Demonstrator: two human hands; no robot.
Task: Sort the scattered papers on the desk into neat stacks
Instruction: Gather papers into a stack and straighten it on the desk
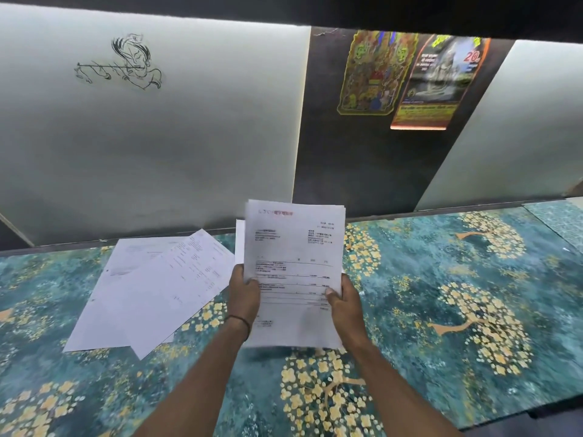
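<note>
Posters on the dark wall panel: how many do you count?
2. A yellow-bordered poster hangs on the left of the dark panel; an orange-edged poster hangs close beside it on its right. None appears hidden.

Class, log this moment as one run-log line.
left hand, right hand: grip paper bundle | loose sheets: askew on desk

- line drawing (121, 63) of a flute player, far left on the wall (189, 137)
- yellow poster (372, 72) and orange-edged poster (438, 86), side by side on the dark panel (356, 165), far right
- teal floral cover (441, 263) on the desk
</note>
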